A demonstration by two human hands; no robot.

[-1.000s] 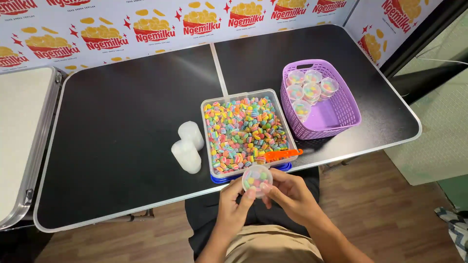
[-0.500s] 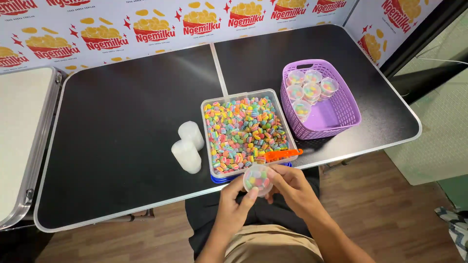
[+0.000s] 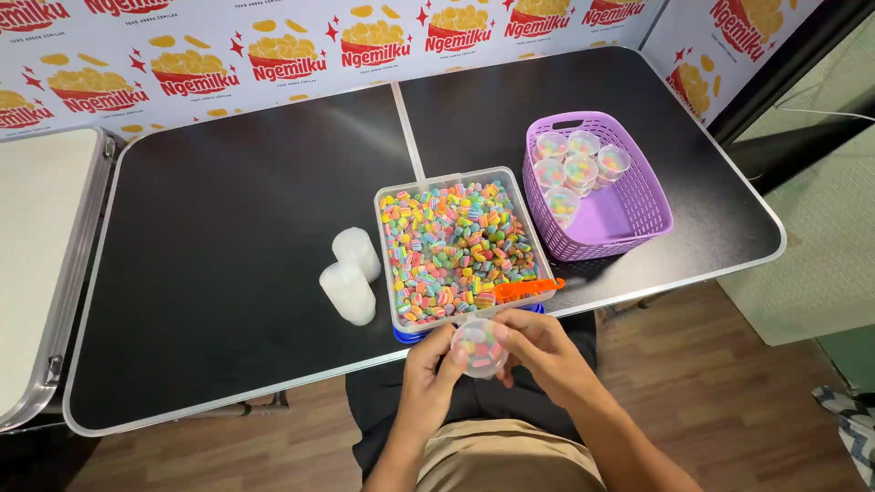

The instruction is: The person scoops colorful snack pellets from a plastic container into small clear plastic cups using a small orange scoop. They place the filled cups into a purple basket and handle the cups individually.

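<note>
Both of your hands are closed around one small clear cup (image 3: 480, 347) of colourful candies, held just off the near edge of the bench (image 3: 228, 237), above your lap. Your left hand (image 3: 428, 378) grips it from the left side with the fingers curled under and the thumb up by the rim. Your right hand (image 3: 542, 351) wraps it from the right, fingertips resting on the top of the cup. Whether a lid sits on it is too small to tell.

Just beyond the cup, at the bench edge, stands a clear rectangular tub (image 3: 460, 241) full of striped candies in pink, green, orange, blue and yellow. An orange scoop (image 3: 524, 289) lies across the tub's near right corner, its handle sticking out to the right. Something blue (image 3: 410, 333) shows beneath the tub's near edge.

To the left of the tub, two stacks of empty clear cups (image 3: 351, 273) lie on their sides on the black bench top, touching or nearly touching each other.

To the right of the tub, close beside it, sits a purple plastic basket (image 3: 629, 214). Several filled cups (image 3: 574, 169) are grouped in its far left part; the rest of its floor is bare.

Behind the bench runs a white printed wall covering (image 3: 228, 55) with red and yellow snack pictures. A pale second table (image 3: 36, 255) adjoins the bench on the left. Wooden floor (image 3: 729, 383) shows below to the right.
</note>
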